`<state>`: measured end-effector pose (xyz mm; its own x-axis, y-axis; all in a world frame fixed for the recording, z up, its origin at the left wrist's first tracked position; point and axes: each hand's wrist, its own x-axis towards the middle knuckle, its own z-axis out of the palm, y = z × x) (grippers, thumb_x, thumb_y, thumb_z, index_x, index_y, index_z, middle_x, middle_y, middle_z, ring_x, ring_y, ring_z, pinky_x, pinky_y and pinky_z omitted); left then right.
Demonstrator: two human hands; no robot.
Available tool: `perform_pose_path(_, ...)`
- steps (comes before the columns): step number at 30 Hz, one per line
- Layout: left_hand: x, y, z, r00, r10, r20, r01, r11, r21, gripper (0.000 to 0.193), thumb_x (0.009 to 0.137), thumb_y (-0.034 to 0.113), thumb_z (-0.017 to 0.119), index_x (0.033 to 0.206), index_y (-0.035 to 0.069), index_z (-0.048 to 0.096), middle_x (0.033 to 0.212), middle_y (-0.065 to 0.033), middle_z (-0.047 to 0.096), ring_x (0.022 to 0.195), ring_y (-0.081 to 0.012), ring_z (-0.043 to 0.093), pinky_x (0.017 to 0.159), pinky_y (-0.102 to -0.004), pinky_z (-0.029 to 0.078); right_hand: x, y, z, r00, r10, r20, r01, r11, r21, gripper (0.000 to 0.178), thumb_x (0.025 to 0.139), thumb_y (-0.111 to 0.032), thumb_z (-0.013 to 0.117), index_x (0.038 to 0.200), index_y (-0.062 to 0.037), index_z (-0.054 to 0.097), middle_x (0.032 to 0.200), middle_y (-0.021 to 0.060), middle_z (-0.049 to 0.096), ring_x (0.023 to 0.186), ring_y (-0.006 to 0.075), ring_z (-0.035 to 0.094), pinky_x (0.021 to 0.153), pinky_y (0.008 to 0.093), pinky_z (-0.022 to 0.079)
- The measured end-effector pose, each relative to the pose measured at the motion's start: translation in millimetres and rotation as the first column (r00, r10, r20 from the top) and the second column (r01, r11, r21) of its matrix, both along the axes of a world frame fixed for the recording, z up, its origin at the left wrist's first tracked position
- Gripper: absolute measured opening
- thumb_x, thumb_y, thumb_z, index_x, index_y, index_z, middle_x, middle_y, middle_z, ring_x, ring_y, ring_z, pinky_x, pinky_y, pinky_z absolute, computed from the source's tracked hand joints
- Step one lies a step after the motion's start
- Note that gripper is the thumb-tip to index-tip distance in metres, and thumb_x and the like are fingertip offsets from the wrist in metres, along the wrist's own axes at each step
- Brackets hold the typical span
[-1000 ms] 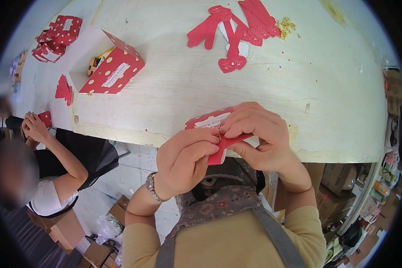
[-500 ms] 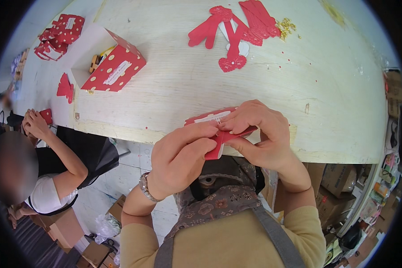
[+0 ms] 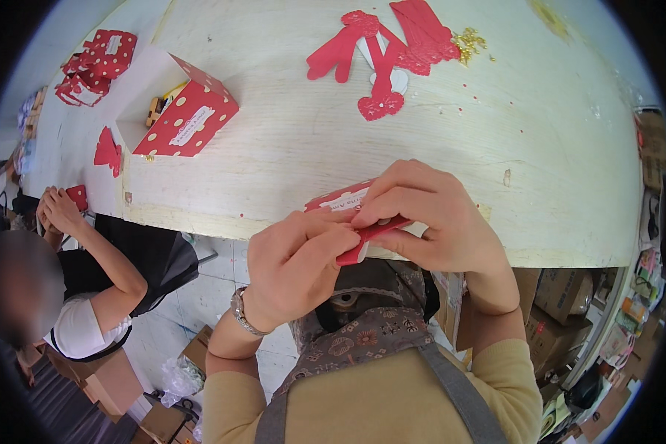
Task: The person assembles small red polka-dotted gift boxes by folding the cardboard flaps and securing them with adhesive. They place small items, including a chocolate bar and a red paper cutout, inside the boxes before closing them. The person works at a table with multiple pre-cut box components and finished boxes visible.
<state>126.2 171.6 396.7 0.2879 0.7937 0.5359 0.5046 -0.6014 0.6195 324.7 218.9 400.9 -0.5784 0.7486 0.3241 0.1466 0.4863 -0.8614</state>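
At the table's near edge both hands work on a small red cardboard box with a white label on its far side. My left hand pinches the box's near left part, where a red paper strip with a pale inner side sticks out below the fingers. My right hand closes over the box's right part, thumb beneath and fingers on top. The fingertips of both hands almost meet, and they hide most of the box, so its exact fold cannot be made out.
Red paper strips with heart ends and small gold fasteners lie at the back. An open red dotted box stands left, near folded dotted boxes and a red paper piece. A co-worker sits far left.
My right fingers have moved slightly left, nearer the left fingertips, and cover more of the box. The red flap between the hands is now pressed lower. The whole view has shifted slightly.
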Motion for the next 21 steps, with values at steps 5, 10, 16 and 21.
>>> perform_pose_path(5, 0, 1, 4, 1.000, 0.002, 0.017, -0.001, 0.999, -0.050, 0.030, 0.063, -0.009, 0.064, 0.090, 0.004, 0.064, 0.082, -0.0090, 0.065, 0.069, -0.0253, 0.065, 0.055, -0.0312, 0.051, 1, 0, 1, 0.999, -0.032, 0.037, 0.023, 0.974, 0.227, 0.024, 0.063, -0.003, 0.078, 0.083, -0.0072, 0.066, 0.085, 0.0046, 0.060, 0.074, 0.0226, 0.058, 0.068, 0.0326, 0.046)
perform_pose_path(10, 2, 0, 5, 0.998, 0.007, 0.067, 0.009, 0.974, -0.226, 0.030, 0.065, -0.008, 0.065, 0.093, 0.003, 0.063, 0.085, -0.0096, 0.065, 0.070, -0.0259, 0.064, 0.056, -0.0317, 0.051, 0, -3, -7, 0.999, -0.044, 0.008, 0.038, 0.929, 0.368, 0.022, 0.065, -0.006, 0.077, 0.081, -0.0076, 0.062, 0.083, 0.0046, 0.059, 0.074, 0.0228, 0.058, 0.072, 0.0341, 0.044)
perform_pose_path(16, 0, 4, 6, 0.999, 0.024, -0.036, -0.028, 0.992, -0.125, 0.026, 0.067, -0.002, 0.068, 0.091, 0.005, 0.064, 0.087, -0.0085, 0.063, 0.073, -0.0257, 0.063, 0.058, -0.0322, 0.050, 0, 0, 11, 0.990, -0.067, 0.121, 0.043, 0.979, 0.197, 0.024, 0.064, -0.003, 0.077, 0.079, -0.0074, 0.059, 0.081, 0.0053, 0.058, 0.075, 0.0234, 0.057, 0.071, 0.0345, 0.043)
perform_pose_path(21, -2, 1, 6, 0.998, -0.022, -0.054, 0.013, 0.986, -0.167, 0.020, 0.070, 0.000, 0.068, 0.089, 0.006, 0.064, 0.089, -0.0091, 0.062, 0.072, -0.0261, 0.062, 0.059, -0.0318, 0.050, 0, -10, -1, 0.996, -0.084, 0.041, 0.073, 0.970, 0.234, 0.024, 0.063, -0.003, 0.078, 0.078, -0.0073, 0.060, 0.081, 0.0053, 0.058, 0.075, 0.0230, 0.057, 0.070, 0.0339, 0.043)
